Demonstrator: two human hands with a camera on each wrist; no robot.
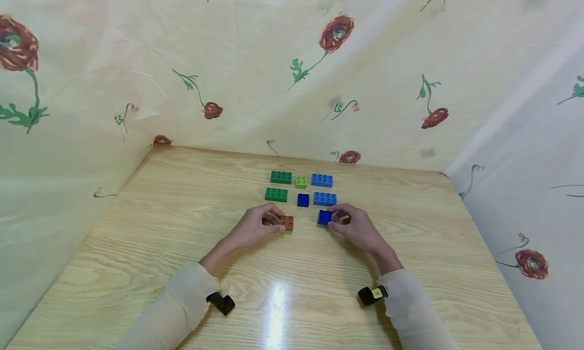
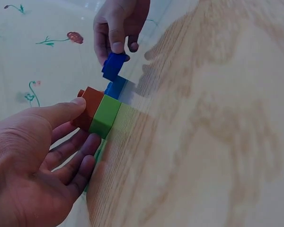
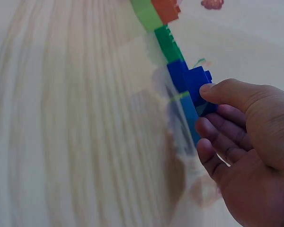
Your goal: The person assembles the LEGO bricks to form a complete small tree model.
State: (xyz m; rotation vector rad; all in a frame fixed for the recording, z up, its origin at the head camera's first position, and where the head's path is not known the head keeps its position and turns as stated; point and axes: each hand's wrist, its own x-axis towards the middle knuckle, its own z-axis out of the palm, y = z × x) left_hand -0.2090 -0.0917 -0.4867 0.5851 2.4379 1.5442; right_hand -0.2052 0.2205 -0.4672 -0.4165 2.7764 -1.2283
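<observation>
the left hand (image 1: pixel 255 227) pinches an orange block (image 1: pixel 287 223), and the right hand (image 1: pixel 358 229) pinches a dark blue block (image 1: pixel 324 217) just in front of a studded blue block (image 1: pixel 325 198). a yellow label (image 1: pixel 377 292) sits on the right wrist strap (image 1: pixel 384 290), any print too small to read. the left wrist view shows the light green block (image 2: pixel 105 117) under the orange one clearly; the head view gives only a sliver.
</observation>
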